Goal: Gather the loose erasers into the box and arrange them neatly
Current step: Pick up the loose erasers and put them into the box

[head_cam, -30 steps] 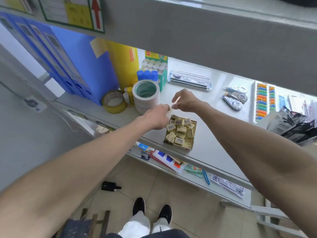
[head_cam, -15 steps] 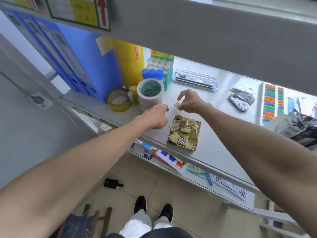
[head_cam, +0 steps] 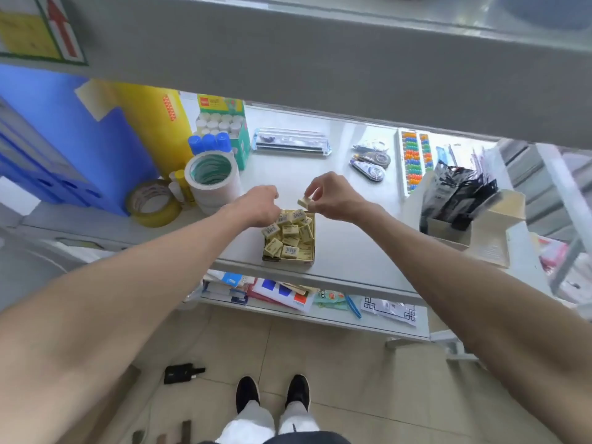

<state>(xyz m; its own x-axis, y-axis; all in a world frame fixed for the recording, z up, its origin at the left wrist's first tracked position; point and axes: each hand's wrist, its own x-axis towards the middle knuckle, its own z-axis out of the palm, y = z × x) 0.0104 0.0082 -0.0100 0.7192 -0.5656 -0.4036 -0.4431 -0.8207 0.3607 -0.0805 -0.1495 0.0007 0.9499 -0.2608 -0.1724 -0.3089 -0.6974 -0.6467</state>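
A small open cardboard box (head_cam: 312, 248) sits near the front edge of the grey shelf (head_cam: 352, 245). Several pale yellow erasers (head_cam: 290, 230) with barcode labels lie jumbled inside it. My right hand (head_cam: 330, 197) hovers just above the box's far right corner and pinches one eraser (head_cam: 303, 202) between thumb and fingers. My left hand (head_cam: 259, 205) is over the box's far left corner with its fingers curled downward; whatever its fingertips hold or touch is hidden.
A stack of white tape rolls (head_cam: 211, 177) and a yellow-brown tape roll (head_cam: 153, 203) stand left of the box. Correction tapes (head_cam: 370, 161), a clear case (head_cam: 291, 144), an abacus (head_cam: 415, 161) and a carton of black packets (head_cam: 458, 200) lie behind and right. An upper shelf (head_cam: 320, 59) overhangs.
My right hand has drawn back toward the box with the eraser pinched in it. My left hand has stayed by the box's far left corner.
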